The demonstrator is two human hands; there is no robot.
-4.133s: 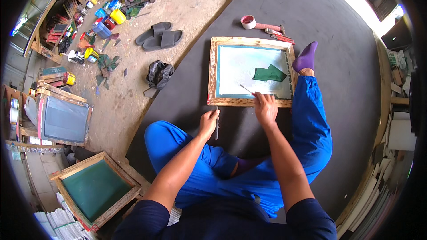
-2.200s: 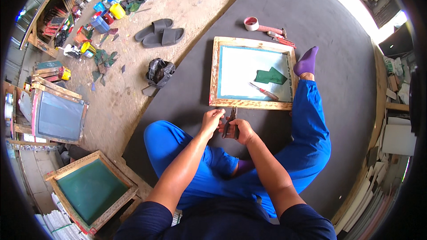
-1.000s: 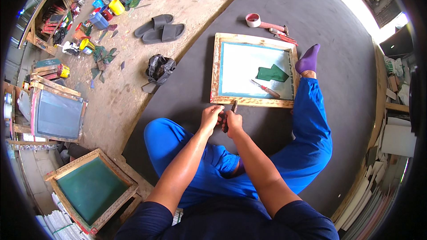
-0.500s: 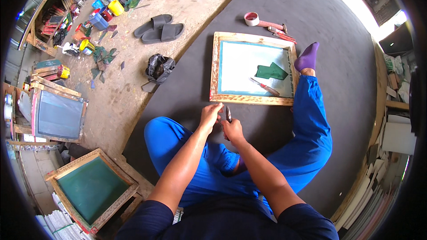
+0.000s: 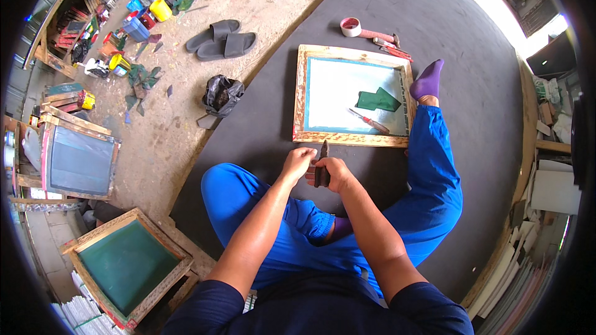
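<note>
Pliers point(image 5: 321, 176) sit gripped in the right hand point(image 5: 337, 174), beside the left hand point(image 5: 298, 162), fingers curled; I can't tell on what. It looks like plier work near the frame point(image 5: 352, 139); next needs steady hands.

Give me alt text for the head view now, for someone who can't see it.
Right hand gripping dark pliers close to the left hand, whose contents are unclear; just beyond, a wooden frame lies on a dark surface, with a green piece and a slim tool within it.
</note>
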